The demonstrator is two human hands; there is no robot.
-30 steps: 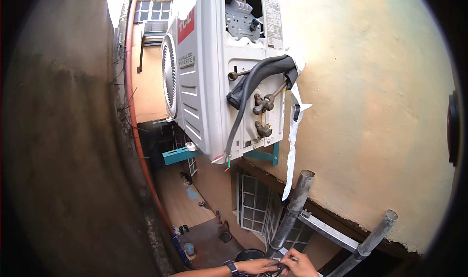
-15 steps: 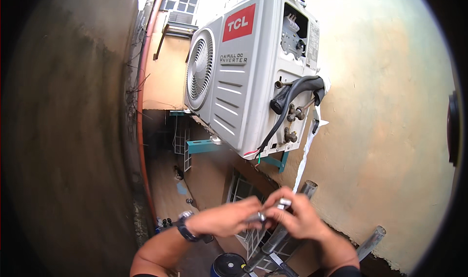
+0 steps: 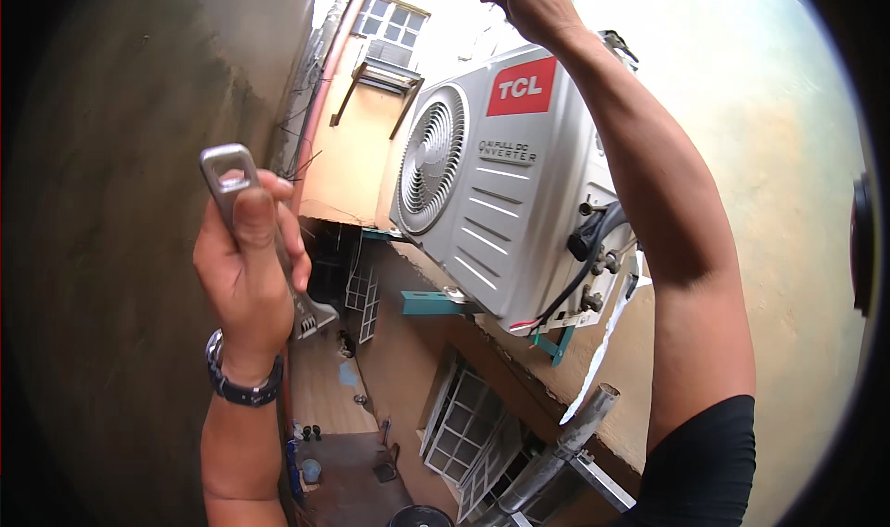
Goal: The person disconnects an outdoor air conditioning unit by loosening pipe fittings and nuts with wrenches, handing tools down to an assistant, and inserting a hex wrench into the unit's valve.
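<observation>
Left hand (image 3: 243, 281) has adjustable wrench (image 3: 318, 317) slanting head-down, left of AC condenser (image 3: 491, 193); right hand (image 3: 538, 8) looks nearer, grip unclear tbh.

Silver-grey gleaming at nine o'clock, that's the wrench (image 3: 317, 314) in my left grip (image 3: 243, 281), and at eight, my black-strapped watch (image 3: 255, 393)! Over to four o'clock: my plain black sleeve (image 3: 705, 462). One o'clock flashes a red badge (image 3: 521, 106) with white lettering on the pale-grey outdoor unit (image 3: 533, 249); its fan grille (image 3: 433, 159) swirls whitish. Teal bracket (image 3: 426, 303) at six, orange-red pipe (image 3: 326, 96) at eleven, peach-yellow wall (image 3: 788, 249) at three, mottled brown wall (image 3: 111, 249) far out at nine.
</observation>
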